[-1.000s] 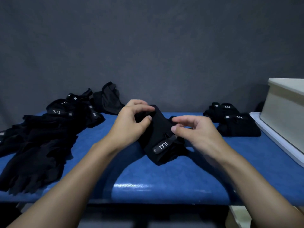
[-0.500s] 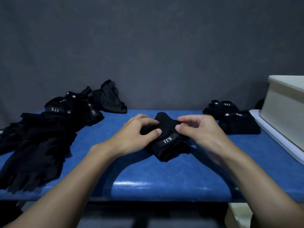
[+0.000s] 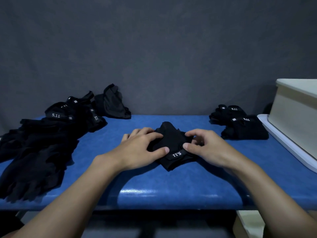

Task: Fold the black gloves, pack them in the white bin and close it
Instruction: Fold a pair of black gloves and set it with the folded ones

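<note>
A folded black glove (image 3: pixel 173 141) with a "5.11" wrist strap lies on the middle of the blue table (image 3: pixel 171 186). My left hand (image 3: pixel 140 148) lies across the glove's left side with fingers fairly straight, pressing it down. On the glove's right side, by the strap, my right hand (image 3: pixel 207 146) has its fingers curled and pinches the fabric between thumb and forefinger. The white bin (image 3: pixel 295 117) stands at the right edge, only partly in view. Its inside is hidden.
A heap of loose black gloves (image 3: pixel 42 140) covers the table's left side. Two folded gloves (image 3: pixel 245 129) sit at the back right beside the bin. The bin rests on a flat white lid or tray (image 3: pixel 283 143). A dark grey backdrop (image 3: pixel 154 57) rises behind the table.
Both hands have brought the glove down from mid-air onto the table. My left hand has flattened over it, and my right hand has stayed at the strap.
</note>
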{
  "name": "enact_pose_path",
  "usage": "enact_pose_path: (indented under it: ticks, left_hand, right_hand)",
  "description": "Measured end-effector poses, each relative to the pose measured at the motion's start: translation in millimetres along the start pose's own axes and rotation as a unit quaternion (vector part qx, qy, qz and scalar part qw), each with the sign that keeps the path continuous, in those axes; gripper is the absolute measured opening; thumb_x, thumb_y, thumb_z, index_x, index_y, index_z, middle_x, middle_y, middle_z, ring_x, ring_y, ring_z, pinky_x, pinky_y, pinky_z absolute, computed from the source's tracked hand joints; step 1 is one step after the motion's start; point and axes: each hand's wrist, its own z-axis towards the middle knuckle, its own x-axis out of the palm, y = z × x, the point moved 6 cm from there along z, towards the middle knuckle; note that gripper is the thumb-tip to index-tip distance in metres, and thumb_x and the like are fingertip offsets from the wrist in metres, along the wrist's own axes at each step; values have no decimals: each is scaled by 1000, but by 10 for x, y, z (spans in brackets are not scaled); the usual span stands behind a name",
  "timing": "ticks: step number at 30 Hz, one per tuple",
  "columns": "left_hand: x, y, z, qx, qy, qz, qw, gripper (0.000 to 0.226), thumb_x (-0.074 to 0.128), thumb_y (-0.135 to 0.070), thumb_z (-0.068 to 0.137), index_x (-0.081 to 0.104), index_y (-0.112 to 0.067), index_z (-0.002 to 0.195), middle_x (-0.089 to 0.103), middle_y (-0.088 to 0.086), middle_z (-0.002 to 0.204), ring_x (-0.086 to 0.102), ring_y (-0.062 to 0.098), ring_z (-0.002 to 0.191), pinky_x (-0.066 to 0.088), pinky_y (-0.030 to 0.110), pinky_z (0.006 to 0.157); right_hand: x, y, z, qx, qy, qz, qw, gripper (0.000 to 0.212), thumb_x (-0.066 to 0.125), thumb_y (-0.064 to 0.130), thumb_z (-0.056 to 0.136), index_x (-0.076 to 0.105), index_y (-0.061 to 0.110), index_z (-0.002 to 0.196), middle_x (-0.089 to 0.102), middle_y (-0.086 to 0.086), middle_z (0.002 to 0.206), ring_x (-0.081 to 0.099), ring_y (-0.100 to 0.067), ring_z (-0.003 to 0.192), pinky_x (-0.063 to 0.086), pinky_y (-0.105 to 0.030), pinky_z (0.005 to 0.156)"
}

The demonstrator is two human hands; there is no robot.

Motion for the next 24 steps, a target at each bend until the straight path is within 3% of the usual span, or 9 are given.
enact_pose_path:
  ticks: [6, 8, 10, 12, 17, 24]
  left_hand:
    - [-103, -73, -102, -4, 0, -12, 1000, 75, 34, -74, 75, 43, -42, 143, 30, -15, 153, 14, 3, 146, 8, 42, 119]
    - [-102, -87, -139, 7, 11, -12, 1000, 70, 38, -70, 81, 42, -41, 144, 32, -19, 151, 17, 2, 146, 7, 42, 121]
    - [-78, -91, -167, 12, 25, -16, 999, 62, 41, -66, 92, 38, -39, 147, 29, -20, 154, 14, 3, 148, 6, 42, 122]
    - [-41, -93, -184, 16, 40, -15, 999, 62, 40, -65, 94, 33, -39, 150, 24, -19, 159, 7, 3, 150, 5, 42, 123]
    - [-48, -121, -220, 16, 51, -28, 998, 92, 22, -89, 70, 27, -45, 151, 18, -20, 161, -2, 0, 150, 2, 44, 123]
    - [-50, -181, -281, 36, 56, 7, 998, 98, 25, -93, 65, 17, -48, 152, 13, -20, 162, -3, 1, 150, 3, 47, 123]
  right_hand:
    - [100, 106, -122, 4, 97, 51, 994, 43, 73, 37, 84, 55, 31, 123, 68, 3, 75, 58, -4, 64, 45, -16, 71]
    - [-19, 71, -81, 11, 41, 56, 998, 36, 70, 34, 88, 56, 30, 121, 72, 0, 78, 60, -6, 64, 44, -16, 64]
    - [-143, 2, -34, 22, -16, 32, 999, 33, 70, 31, 88, 58, 28, 119, 72, -1, 80, 61, -8, 67, 44, -23, 67]
    - [-132, -21, -24, 29, -6, 38, 999, 28, 73, 29, 86, 63, 26, 112, 69, -1, 80, 60, -9, 68, 43, -24, 70]
    - [-22, 54, -15, 1, -11, 49, 999, 7, 75, 15, 84, 71, 18, 88, 65, 1, 72, 54, -6, 59, 42, -20, 64]
    - [-120, 238, -55, -100, -68, 18, 992, 9, 76, 13, 83, 72, 20, 80, 64, 0, 73, 54, -7, 66, 46, -18, 64]
